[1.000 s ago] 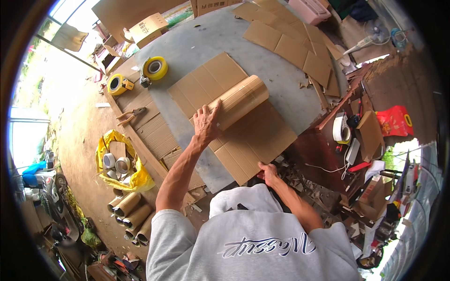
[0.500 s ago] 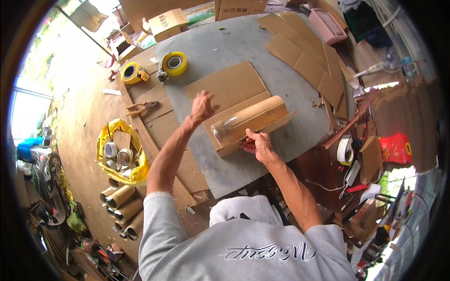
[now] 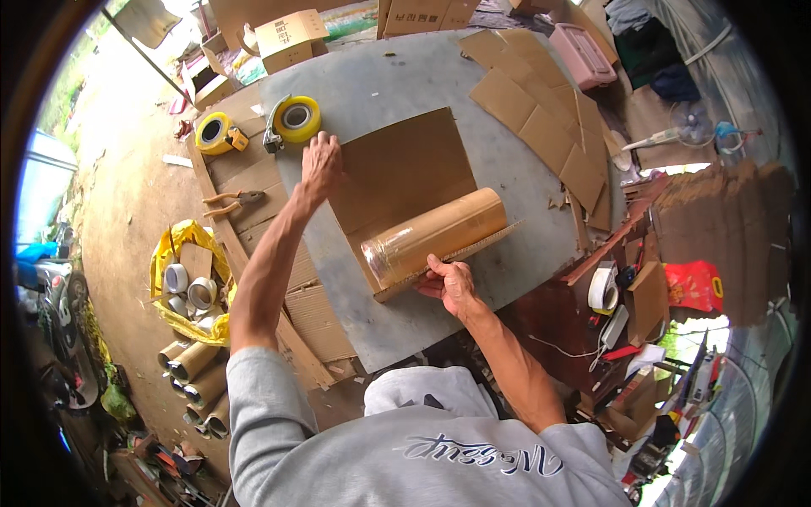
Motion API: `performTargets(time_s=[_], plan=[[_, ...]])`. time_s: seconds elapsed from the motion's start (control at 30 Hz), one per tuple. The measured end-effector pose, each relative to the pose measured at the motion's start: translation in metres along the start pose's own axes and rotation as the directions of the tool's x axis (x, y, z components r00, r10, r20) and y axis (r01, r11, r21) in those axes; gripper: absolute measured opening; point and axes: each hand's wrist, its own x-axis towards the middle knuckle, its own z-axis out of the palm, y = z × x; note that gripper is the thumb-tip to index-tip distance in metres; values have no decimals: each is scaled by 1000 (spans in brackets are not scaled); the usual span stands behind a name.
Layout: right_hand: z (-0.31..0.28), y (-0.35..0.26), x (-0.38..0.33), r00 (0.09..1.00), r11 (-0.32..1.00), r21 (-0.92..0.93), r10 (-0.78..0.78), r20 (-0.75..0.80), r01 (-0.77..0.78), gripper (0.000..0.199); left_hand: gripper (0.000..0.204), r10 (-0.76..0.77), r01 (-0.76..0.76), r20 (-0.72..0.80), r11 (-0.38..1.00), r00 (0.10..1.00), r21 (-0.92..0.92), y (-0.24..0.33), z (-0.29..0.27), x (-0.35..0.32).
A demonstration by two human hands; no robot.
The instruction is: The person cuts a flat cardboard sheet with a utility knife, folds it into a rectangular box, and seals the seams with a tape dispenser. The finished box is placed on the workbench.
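A brown cylindrical roll, its left end covered in shiny clear film, lies across a creased cardboard sheet on the grey tabletop. My left hand is closed on the sheet's far left corner, and the far panel tilts up behind the roll. With thumb above and fingers beneath, my right hand pinches the near flap, which stands against the roll's near side. Just beyond my left hand are a tape dispenser and a roll of yellow tape.
Another yellow tape roll and pliers lie on the left boards. A yellow bag of tape rolls and several cardboard tubes sit on the floor. Flattened cardboard covers the table's far right, near a pink box.
My left hand has moved from above the sheet to its far left corner and closed there. The far panel, flat before, now tilts up. My right hand keeps its hold on the near flap.
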Motion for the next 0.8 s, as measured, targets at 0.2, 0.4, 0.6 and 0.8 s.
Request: performTargets(time_s=[0.2,0.4,0.6,0.8], plan=[[-4,-4,6,999,998,-50,-28,29,29,42,78,163,-145,32,936,986,-320,103,-47,-111],[-18,-32,0,985,942,-327,-21,170,76,39,119,193,-197,-43,951,980,-239,146,-53,-172],[-80,-135,34,668,140,-905,-721,185,402,39,90,-73,77,-104,997,992,29,188,-1,-186],[-83,-174,73,888,-475,-876,-435,150,-85,35,83,-302,306,-245,952,921,-22,227,18,-178]])
